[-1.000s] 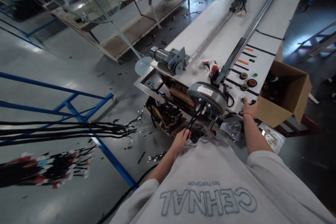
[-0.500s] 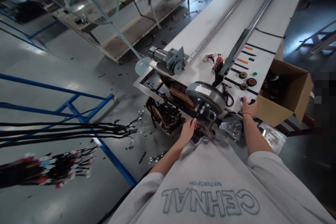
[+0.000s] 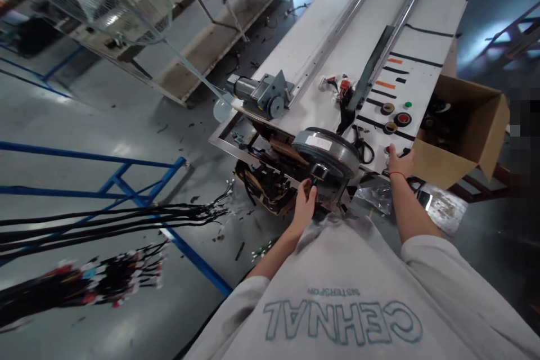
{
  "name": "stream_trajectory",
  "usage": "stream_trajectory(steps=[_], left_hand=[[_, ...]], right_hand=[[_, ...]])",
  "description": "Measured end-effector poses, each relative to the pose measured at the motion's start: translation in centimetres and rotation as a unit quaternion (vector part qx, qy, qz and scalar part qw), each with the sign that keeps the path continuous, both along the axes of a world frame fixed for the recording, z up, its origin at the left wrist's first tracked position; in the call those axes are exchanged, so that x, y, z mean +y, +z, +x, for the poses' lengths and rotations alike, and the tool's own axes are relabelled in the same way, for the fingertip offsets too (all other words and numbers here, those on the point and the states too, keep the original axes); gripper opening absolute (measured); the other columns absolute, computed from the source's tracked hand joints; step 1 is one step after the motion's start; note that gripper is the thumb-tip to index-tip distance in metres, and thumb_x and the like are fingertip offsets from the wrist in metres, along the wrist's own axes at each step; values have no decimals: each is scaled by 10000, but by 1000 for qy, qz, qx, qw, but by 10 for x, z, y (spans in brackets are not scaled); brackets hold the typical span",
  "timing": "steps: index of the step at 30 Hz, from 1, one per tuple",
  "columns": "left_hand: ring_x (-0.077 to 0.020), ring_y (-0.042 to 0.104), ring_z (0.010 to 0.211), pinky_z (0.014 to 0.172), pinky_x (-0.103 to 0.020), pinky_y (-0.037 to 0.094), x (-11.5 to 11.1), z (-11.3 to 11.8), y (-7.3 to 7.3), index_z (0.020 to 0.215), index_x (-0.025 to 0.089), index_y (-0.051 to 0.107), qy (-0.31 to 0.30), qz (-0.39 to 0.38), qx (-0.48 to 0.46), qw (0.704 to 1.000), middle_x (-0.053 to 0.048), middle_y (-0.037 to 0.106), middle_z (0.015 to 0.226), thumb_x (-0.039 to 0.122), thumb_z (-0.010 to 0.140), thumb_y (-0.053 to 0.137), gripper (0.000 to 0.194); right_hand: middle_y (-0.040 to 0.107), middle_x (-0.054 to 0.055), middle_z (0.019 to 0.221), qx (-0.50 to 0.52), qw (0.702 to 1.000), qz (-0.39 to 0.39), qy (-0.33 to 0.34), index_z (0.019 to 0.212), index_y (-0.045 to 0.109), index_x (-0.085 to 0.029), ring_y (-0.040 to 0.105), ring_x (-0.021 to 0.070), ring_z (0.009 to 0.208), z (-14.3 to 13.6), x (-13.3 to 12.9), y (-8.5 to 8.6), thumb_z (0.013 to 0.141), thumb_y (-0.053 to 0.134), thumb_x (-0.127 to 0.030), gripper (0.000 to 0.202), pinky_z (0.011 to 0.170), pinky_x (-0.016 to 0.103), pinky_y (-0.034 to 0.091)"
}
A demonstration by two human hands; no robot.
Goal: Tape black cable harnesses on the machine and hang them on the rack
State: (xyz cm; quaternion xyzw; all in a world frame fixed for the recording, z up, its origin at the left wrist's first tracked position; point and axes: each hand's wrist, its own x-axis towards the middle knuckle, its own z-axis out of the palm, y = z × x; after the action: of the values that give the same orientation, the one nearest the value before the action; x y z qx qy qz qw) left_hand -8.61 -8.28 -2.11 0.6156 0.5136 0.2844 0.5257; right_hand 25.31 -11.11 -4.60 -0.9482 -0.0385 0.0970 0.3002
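Note:
My left hand [image 3: 304, 202] is closed in a pinch below a grey round drum-like wheel [image 3: 337, 153] with a white label. A small dark piece shows at its fingertips, near the dark hub [image 3: 319, 171]; what it is I cannot make out. My right hand [image 3: 400, 163] grips the near right corner of the long white bench [image 3: 426, 39], its thumb beside a small red button [image 3: 387, 149]. Further up the bench top are a larger red button [image 3: 404, 118], a green button [image 3: 407, 105] and two brass-coloured rings [image 3: 387, 108].
A grey motor [image 3: 261, 93] is mounted left of the wheel. To the right stands an open cardboard box [image 3: 464, 140] with dark parts. Black cable bundles [image 3: 169, 219] hang over a blue metal frame [image 3: 126, 180] at left. A pedestal fan [image 3: 113, 5] stands behind.
My left hand has risen slightly toward the wheel's hub, with its fingers now pointing up. My right hand stays at the bench corner. The whole view has shifted a little.

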Motion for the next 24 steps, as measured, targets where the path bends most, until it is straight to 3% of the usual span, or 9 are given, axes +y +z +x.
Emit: stream_trajectory(steps=[2,5,9,12,19,24], left_hand=[[-254,452,1307,1089,-441,374,-5,1,6,1419,169,297,23,114,14,993,-198,395,1437,537,928,477,639],[-320,153,1483,1180,-547,202,-7,6,12,1507,187,76,-26,268,33,962,-236,78,1576,573,862,584,908],[-394,78,1489,1161,-623,189,-8,22,7,1519,170,-38,-103,360,42,926,-296,14,1570,676,709,701,1207],[-399,86,1489,1168,-616,188,-8,31,3,1522,144,-28,-104,345,44,932,-315,47,1567,655,693,729,1233],[-355,224,1471,1182,-531,250,-9,36,5,1535,169,15,-81,220,36,971,-275,132,1581,552,803,683,1062],[-360,189,1478,1190,-546,214,-8,38,6,1528,146,60,-45,225,81,970,-274,161,1572,554,736,745,1124]], right_hand=[[551,231,1288,4,1000,2,5,1381,435,-90,528,363,1152,-2,0,2,818,616,-636,805,963,492,422],[523,241,1337,-1,1000,5,18,1431,377,-72,500,349,1181,-4,0,3,846,601,-620,833,999,481,382],[498,242,1375,7,1000,-4,19,1473,326,-72,502,345,1186,-4,0,2,852,591,-625,873,1006,474,369],[468,234,1409,12,1000,-1,25,1482,317,-88,484,360,1224,-2,-2,-2,829,607,-637,901,1013,484,374],[431,274,1403,21,998,-17,61,1469,274,-33,438,374,1282,2,-3,-9,790,611,-648,976,1046,489,366],[428,282,1390,32,997,-11,65,1464,282,-38,446,385,1264,3,-3,-5,777,611,-656,980,1050,499,355]])
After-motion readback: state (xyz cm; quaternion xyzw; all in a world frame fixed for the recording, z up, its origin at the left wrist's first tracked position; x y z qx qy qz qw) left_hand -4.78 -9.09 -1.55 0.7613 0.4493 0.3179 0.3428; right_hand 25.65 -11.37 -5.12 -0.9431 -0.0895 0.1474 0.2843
